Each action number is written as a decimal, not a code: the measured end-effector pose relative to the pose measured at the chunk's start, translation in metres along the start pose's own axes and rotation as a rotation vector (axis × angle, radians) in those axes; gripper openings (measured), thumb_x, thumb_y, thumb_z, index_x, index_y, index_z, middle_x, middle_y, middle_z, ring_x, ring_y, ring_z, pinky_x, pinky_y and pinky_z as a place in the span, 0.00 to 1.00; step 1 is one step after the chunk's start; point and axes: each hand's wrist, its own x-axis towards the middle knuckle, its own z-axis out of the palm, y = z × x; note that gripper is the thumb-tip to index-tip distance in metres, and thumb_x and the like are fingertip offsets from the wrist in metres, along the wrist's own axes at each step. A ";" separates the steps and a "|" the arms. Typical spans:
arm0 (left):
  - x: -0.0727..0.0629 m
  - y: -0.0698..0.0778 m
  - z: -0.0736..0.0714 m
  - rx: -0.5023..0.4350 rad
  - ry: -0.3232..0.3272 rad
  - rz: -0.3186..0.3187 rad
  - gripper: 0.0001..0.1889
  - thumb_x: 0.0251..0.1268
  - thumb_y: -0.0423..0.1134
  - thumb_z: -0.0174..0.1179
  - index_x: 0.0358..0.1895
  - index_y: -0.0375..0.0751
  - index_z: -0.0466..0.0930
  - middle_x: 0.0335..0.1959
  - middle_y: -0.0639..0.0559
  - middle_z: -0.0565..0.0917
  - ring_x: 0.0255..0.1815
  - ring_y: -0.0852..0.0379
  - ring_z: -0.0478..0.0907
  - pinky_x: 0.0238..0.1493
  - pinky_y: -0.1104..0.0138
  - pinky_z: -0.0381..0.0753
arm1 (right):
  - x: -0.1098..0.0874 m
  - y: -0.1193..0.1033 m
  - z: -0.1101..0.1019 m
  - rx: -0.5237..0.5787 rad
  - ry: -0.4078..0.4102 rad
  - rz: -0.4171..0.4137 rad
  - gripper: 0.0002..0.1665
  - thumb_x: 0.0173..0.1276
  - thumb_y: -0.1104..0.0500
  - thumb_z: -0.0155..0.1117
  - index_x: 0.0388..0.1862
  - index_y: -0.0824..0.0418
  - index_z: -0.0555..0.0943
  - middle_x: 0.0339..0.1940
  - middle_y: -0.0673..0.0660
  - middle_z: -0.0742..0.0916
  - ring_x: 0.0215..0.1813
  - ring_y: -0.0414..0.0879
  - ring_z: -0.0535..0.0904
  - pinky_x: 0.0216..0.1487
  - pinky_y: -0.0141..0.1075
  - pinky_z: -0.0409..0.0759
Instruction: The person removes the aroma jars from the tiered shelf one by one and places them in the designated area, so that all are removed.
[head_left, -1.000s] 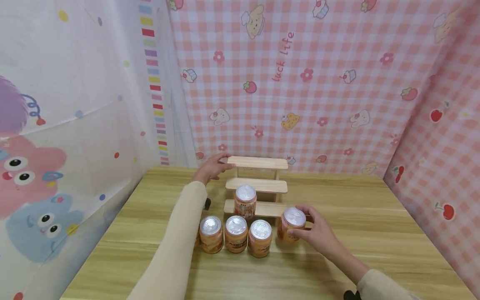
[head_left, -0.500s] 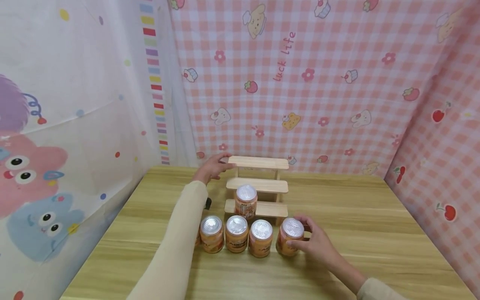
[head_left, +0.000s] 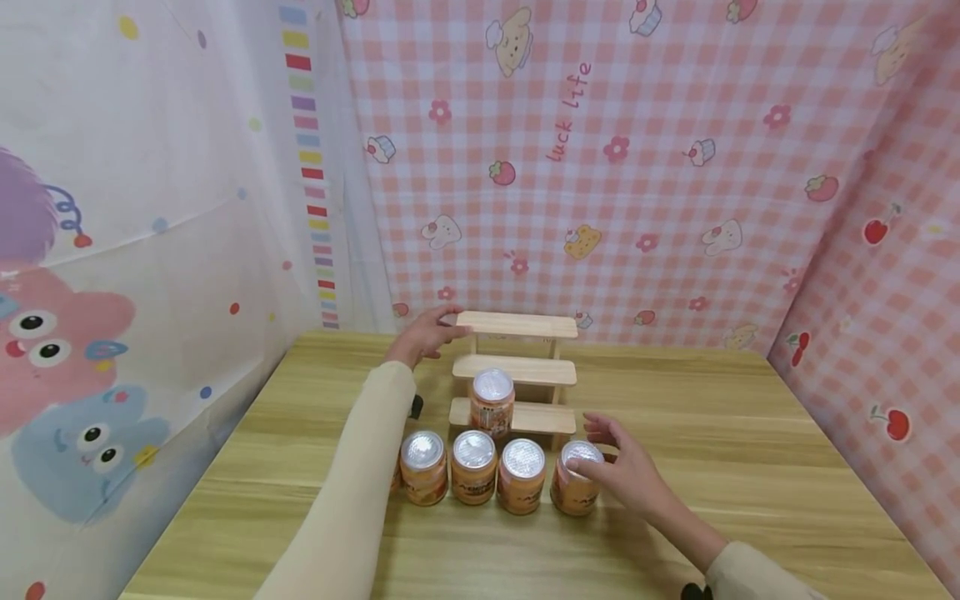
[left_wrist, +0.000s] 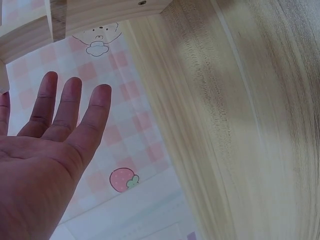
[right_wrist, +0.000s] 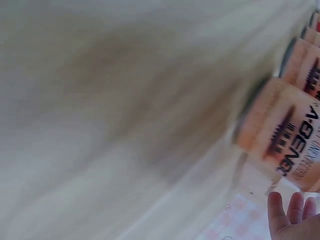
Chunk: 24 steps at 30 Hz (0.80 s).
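Observation:
A small three-step wooden shelf (head_left: 517, 323) stands at the back of the table. My left hand (head_left: 424, 336) pinches the left end of its top step between thumb and index finger; the other fingers (left_wrist: 95, 107) extend freely. One orange can (head_left: 492, 404) with a silver lid is upright on the lowest step. In front, several like cans form a row on the table. By the rightmost can (head_left: 576, 492) is my right hand (head_left: 630, 471), fingers spread loosely, thumb over the lid's edge. Whether the thumb touches the lid I cannot tell. In the right wrist view its fingers (right_wrist: 278, 212) are off the can.
Other cans in the row are a middle can (head_left: 473, 468), one to its right (head_left: 522, 477) and one to its left (head_left: 424, 468). My left sleeve (head_left: 352, 467) mostly hides another. A pink checked cloth (head_left: 637, 192) hangs behind the wooden table (head_left: 712, 433).
My right hand has brought the rightmost can down and forward to the table at the row's right end, then loosened its fingers from it. The left hand stays at the shelf.

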 end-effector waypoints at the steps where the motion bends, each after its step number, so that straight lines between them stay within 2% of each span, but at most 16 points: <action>1: 0.000 0.000 0.000 -0.002 -0.002 0.000 0.31 0.69 0.48 0.64 0.73 0.52 0.65 0.68 0.39 0.71 0.68 0.39 0.67 0.63 0.42 0.69 | 0.002 -0.003 0.001 -0.006 0.001 -0.003 0.44 0.60 0.53 0.77 0.72 0.59 0.67 0.64 0.65 0.76 0.65 0.57 0.71 0.64 0.52 0.73; 11: 0.002 -0.002 0.000 -0.009 -0.010 -0.002 0.31 0.69 0.48 0.63 0.73 0.51 0.65 0.69 0.39 0.70 0.69 0.38 0.66 0.63 0.43 0.69 | 0.036 -0.035 0.020 0.043 0.023 -0.040 0.43 0.60 0.57 0.76 0.72 0.61 0.67 0.64 0.65 0.76 0.65 0.58 0.72 0.65 0.55 0.70; 16: -0.001 -0.001 0.002 -0.006 -0.008 0.000 0.31 0.69 0.48 0.63 0.73 0.52 0.65 0.69 0.38 0.69 0.68 0.39 0.67 0.64 0.43 0.69 | 0.052 -0.048 0.032 0.064 0.014 -0.045 0.46 0.60 0.53 0.77 0.74 0.58 0.65 0.66 0.63 0.75 0.66 0.60 0.71 0.65 0.56 0.70; 20: -0.001 -0.001 0.002 -0.014 -0.004 -0.001 0.32 0.69 0.47 0.63 0.74 0.51 0.65 0.69 0.38 0.70 0.68 0.39 0.67 0.64 0.42 0.68 | 0.062 -0.059 0.046 0.078 0.015 -0.025 0.48 0.58 0.51 0.78 0.74 0.55 0.65 0.68 0.61 0.74 0.66 0.58 0.72 0.63 0.54 0.73; 24: -0.001 0.000 0.002 -0.025 -0.009 -0.001 0.32 0.69 0.47 0.63 0.74 0.50 0.64 0.69 0.37 0.70 0.68 0.38 0.67 0.64 0.41 0.67 | 0.070 -0.068 0.060 0.112 0.028 0.001 0.47 0.57 0.54 0.79 0.74 0.53 0.67 0.68 0.59 0.74 0.65 0.56 0.73 0.59 0.51 0.77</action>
